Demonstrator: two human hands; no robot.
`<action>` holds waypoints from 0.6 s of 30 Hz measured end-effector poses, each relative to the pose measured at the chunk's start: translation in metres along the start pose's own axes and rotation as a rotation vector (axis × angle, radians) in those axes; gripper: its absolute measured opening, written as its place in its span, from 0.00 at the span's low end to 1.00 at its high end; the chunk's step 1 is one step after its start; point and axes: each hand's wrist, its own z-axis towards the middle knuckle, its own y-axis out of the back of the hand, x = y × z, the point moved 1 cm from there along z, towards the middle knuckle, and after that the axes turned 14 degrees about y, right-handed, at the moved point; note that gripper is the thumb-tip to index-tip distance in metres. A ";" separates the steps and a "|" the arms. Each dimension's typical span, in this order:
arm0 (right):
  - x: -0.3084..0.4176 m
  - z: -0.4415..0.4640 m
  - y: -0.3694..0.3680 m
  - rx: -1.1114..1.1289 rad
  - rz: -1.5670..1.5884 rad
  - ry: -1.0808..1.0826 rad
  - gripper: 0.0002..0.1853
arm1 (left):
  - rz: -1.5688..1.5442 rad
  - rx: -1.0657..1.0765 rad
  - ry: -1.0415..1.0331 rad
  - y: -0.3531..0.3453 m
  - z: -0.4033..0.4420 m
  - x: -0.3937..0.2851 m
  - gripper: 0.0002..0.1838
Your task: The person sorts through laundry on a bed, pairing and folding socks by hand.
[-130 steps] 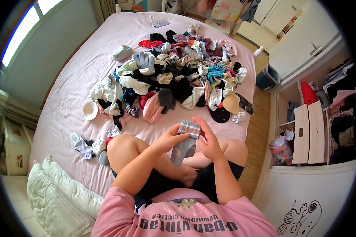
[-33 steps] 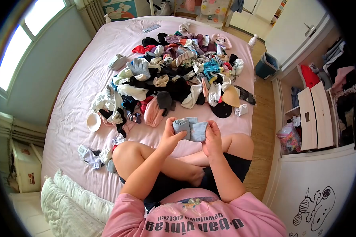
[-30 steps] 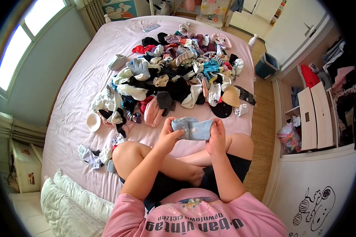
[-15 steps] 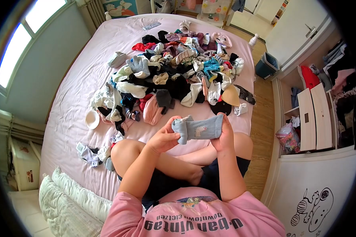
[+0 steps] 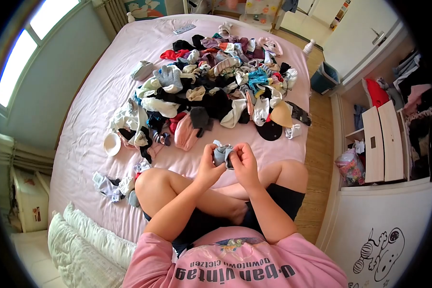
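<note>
Above my crossed legs, a grey-blue sock (image 5: 222, 154) is bunched into a small bundle between my hands. My left hand (image 5: 209, 163) grips its left side, fingers curled in. On the right side, my right hand (image 5: 244, 162) pinches the fabric with thumb and fingers. Beyond them a large heap of mixed socks (image 5: 211, 103) and small clothes spreads over the pink bed sheet (image 5: 96, 86). Nearest to the hands in that heap are a pink knitted piece (image 5: 185, 134) and a dark grey sock (image 5: 199, 117).
A white bowl (image 5: 112, 144) sits left of the heap. By my knee lies a small group of white and grey socks (image 5: 111, 188). Pillows (image 5: 89, 245) are at lower left. Right of the bed stand a dark bin (image 5: 324, 78) and an open wardrobe with drawers (image 5: 380, 144).
The sock was stretched out flat between both hands; now it is rolled into a compact bundle. My right hand has moved left, close to my left hand.
</note>
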 end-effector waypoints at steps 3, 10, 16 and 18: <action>0.000 0.002 0.005 0.025 -0.222 0.051 0.04 | -0.238 0.198 0.082 0.003 -0.001 -0.006 0.28; 0.008 0.006 0.014 0.122 0.022 -0.082 0.04 | -0.132 0.204 0.026 0.001 0.000 -0.009 0.28; -0.002 -0.001 0.013 0.124 0.042 -0.089 0.03 | -0.088 0.119 -0.015 0.003 0.003 0.001 0.25; 0.004 -0.002 0.008 0.148 -0.058 0.031 0.02 | -0.071 0.086 -0.033 0.002 0.003 0.000 0.25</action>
